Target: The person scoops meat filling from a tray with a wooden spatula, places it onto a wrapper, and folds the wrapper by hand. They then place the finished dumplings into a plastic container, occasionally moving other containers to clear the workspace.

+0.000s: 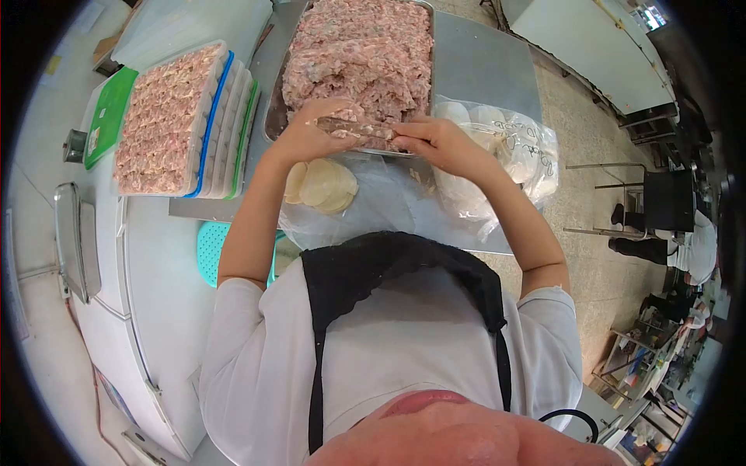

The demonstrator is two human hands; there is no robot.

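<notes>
Both hands meet over the near edge of a metal tray (pixel 273 116) heaped with pinkish minced meat (pixel 357 62). My right hand (pixel 444 141) is closed around one end of a narrow flat spatula (pixel 365 128) smeared with meat. Its other end reaches my left hand (pixel 315 132), whose fingers are curled and have bits of meat on them; what lies inside them is hidden. Just below my left hand, a pile of thin round pale dough wrappers (pixel 326 186) sits on a plastic sheet (pixel 385 194).
Stacked containers (pixel 225 116) of filled dumplings (pixel 167 116) stand at the left beside a green lid (pixel 111 116). A clear bag (pixel 521 151) with handwriting lies right of the tray. Below the table edge is a turquoise perforated basket (pixel 210 252). Another person (pixel 695 248) is far right.
</notes>
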